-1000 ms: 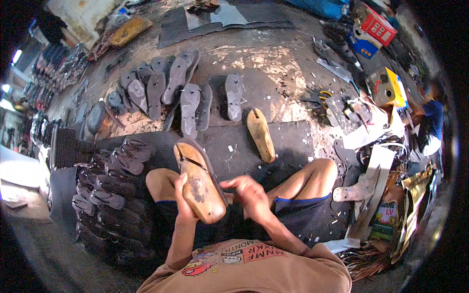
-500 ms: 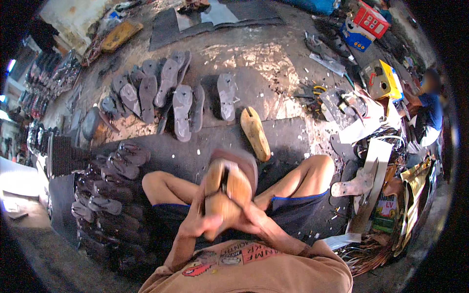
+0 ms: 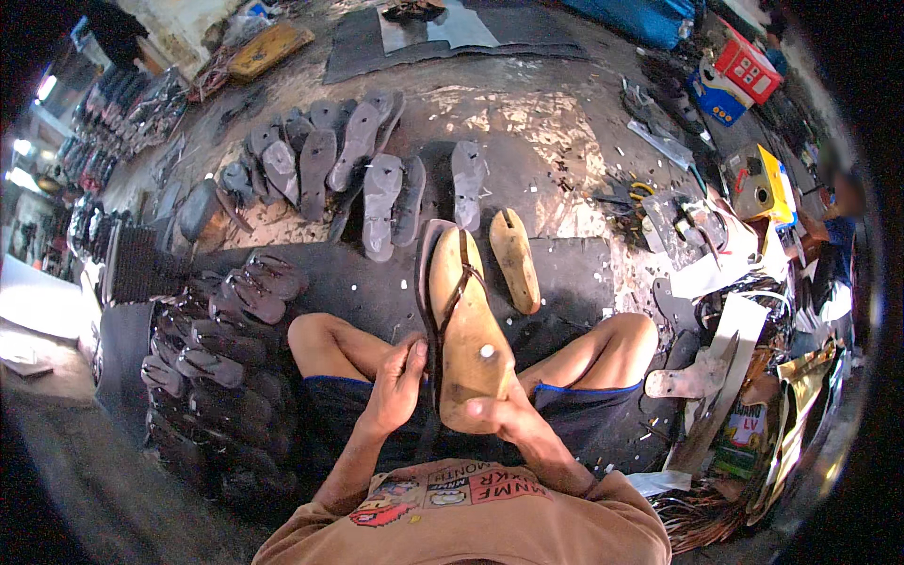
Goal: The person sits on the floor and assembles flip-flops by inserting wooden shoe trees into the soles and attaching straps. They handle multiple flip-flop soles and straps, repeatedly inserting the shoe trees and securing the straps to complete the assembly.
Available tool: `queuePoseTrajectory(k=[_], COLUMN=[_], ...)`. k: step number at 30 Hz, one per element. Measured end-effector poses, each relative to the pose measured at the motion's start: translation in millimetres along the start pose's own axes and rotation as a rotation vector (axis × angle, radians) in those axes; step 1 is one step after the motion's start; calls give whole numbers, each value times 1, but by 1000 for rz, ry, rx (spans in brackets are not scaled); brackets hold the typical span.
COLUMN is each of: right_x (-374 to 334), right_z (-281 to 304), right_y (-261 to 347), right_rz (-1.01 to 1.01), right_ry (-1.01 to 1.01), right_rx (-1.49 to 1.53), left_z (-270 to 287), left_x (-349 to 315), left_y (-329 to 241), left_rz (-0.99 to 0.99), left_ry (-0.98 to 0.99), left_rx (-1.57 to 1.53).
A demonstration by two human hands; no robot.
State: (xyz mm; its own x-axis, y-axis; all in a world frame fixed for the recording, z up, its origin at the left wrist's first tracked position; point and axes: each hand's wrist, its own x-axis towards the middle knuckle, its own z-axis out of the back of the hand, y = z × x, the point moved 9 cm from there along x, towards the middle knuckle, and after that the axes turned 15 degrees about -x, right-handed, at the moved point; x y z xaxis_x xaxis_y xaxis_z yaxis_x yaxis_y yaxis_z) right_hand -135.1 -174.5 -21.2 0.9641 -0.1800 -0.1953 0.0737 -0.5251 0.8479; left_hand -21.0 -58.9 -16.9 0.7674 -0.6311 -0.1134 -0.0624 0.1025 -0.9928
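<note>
Before me a yellowish wooden shoe last (image 3: 476, 353) stands tilted, its toe pointing away. A dark thong sandal (image 3: 426, 273) is on it, the sole along the left side and a thin strap (image 3: 461, 287) crossing the last near its toe slot. My right hand (image 3: 508, 412) grips the heel end of the last, thumb on top. My left hand (image 3: 394, 388) is closed against the left edge of the sole, its thumb upright; some of its fingers are hidden. A second wooden last (image 3: 514, 262) lies on the dark mat just beyond.
Several grey soles (image 3: 383, 202) lie on the floor ahead. Stacked dark sandals (image 3: 212, 348) fill the left side. At right are pliers (image 3: 640, 191), a yellow box (image 3: 761, 184), a pale board (image 3: 730, 344) and scraps. Another person (image 3: 838, 235) sits at far right.
The last and sandal, blurred and close to my body before, have swung out and turned, showing the last's side. My left hand has shifted from the last's heel to the sole's left edge.
</note>
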Motion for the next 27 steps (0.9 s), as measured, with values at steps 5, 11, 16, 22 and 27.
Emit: queuePoseTrajectory(k=[5, 11, 16, 22, 27], right_x=[-8, 13, 37, 56, 33], right_z=[-40, -58, -27, -3, -4], right_y=[39, 34, 17, -14, -15], right_rz=[69, 210, 264, 235, 190], right_ry=[65, 185, 50, 16, 67], right_rx=[-135, -1029, -764, -646, -577], left_z=[-18, -83, -38, -25, 79], left_x=[-49, -13, 21, 31, 56], left_y=[144, 69, 76, 105, 133], left_rz=[345, 354, 296, 401, 339], left_ry=[-47, 719, 300, -50, -127], left_rx=[-991, -1365, -1369, -1245, -1293])
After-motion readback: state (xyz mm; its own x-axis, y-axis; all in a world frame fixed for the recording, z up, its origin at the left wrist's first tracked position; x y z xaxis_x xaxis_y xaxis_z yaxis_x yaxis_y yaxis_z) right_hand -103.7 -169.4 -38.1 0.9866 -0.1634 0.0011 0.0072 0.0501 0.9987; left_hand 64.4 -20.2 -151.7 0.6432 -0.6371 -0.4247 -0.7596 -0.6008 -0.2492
